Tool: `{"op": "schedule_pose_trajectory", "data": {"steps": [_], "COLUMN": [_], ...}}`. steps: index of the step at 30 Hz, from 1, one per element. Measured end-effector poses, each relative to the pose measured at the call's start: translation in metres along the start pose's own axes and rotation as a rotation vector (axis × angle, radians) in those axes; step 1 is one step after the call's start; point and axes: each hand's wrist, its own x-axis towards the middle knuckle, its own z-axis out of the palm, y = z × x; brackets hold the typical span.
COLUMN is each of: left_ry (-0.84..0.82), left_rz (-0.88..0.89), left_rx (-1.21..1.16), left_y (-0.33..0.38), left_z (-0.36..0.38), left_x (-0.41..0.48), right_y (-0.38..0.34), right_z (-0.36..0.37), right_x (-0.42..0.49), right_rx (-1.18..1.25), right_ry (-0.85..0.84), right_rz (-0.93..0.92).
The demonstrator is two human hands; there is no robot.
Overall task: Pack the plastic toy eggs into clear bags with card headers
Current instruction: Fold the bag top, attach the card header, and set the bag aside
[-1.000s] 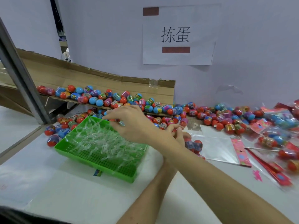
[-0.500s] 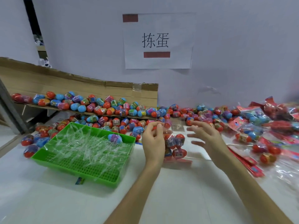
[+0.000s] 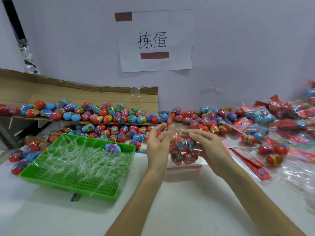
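Head view looks down on a white, smooth table (image 3: 179, 210) whose bare top shows along the near edge, in front of both forearms. Between the hands stands a clear, crinkled bag (image 3: 185, 161) holding glossy red toy eggs (image 3: 179, 143) with printed bands. Its long axis runs roughly upright, with the pink card header (image 3: 185, 167) down on the table and the open film end up. The right hand (image 3: 210, 150) grasps the bag from the right, fingers lying across the top of the eggs. The left hand (image 3: 158, 145) curves against the bag's left side; blur hides whether it actually grips. Just left of it, a green perforated plastic tray (image 3: 71, 186) sits askew, full of thin clear film strips (image 3: 80, 160), with one blue-and-purple egg (image 3: 112, 148) in its far right corner. Loose eggs (image 3: 110, 130), red and blue, crowd the table's far edge and fill a sloping corrugated cardboard trough (image 3: 68, 92) at far left. Packed bags (image 3: 260, 116) and flat red headers (image 3: 248, 163) pile along the right edge, blurred.
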Motion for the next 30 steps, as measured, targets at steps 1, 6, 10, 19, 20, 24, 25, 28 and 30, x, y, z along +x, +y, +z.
{"op": "schedule_pose_trajectory", "data": {"steps": [1, 6, 10, 19, 20, 24, 25, 28, 30], "left_ry": [-0.040, -0.262, -0.248, -0.155, -0.159, -0.168, -0.167, -0.136, -0.078], "left_rz": [-0.059, -0.214, -0.197, -0.259, -0.261, -0.260, -0.256, -0.269, -0.268], "left_rx": [-0.011, 0.023, -0.031, -0.135, -0.129, -0.094, -0.102, -0.155, -0.171], "left_y": [0.001, 0.005, 0.002, 0.008, 0.008, 0.010, 0.010, 0.007, 0.006], "left_z": [0.001, 0.004, 0.004, 0.005, 0.005, 0.007, 0.008, 0.010, 0.008], "left_x": [0.000, -0.006, -0.007, -0.009, -0.008, -0.011, -0.012, -0.010, -0.006], "right_y": [-0.001, -0.003, -0.004, -0.005, -0.005, -0.005, -0.005, -0.005, -0.004], "right_z": [0.000, -0.006, -0.005, -0.003, -0.003, -0.004, -0.004, -0.005, -0.004], "right_x": [-0.001, -0.002, -0.003, -0.005, -0.005, -0.005, -0.005, -0.003, -0.003], "right_rx": [0.011, 0.043, 0.077, 0.129, 0.132, 0.175, 0.179, 0.188, 0.214], "right_ry": [0.010, 0.052, 0.064, -0.020, -0.005, 0.078, 0.094, 0.144, 0.179], "right_rz": [-0.012, -0.029, -0.060, -0.110, -0.127, -0.143, -0.141, -0.118, -0.102]}}
